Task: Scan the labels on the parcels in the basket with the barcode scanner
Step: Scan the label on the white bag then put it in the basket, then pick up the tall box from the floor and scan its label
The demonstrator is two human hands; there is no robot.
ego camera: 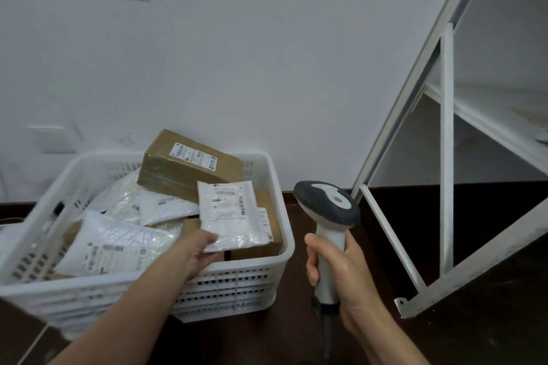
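A white slotted plastic basket (255,281) sits on the dark floor, filled with several parcels. My left hand (195,252) grips the lower corner of a small white poly-bag parcel (231,213), held tilted above the basket's right side with its printed label facing up. My right hand (338,270) holds the handle of a white and grey barcode scanner (326,204), upright to the right of the basket, its head level with the held parcel. A brown cardboard box (184,169) with a label lies at the basket's back. Another white labelled bag (115,246) lies at the front left.
A white metal shelving frame (446,157) stands at the right, its foot on the floor close to my right hand. A white wall rises behind the basket. The scanner's cable (326,332) hangs down below my right hand.
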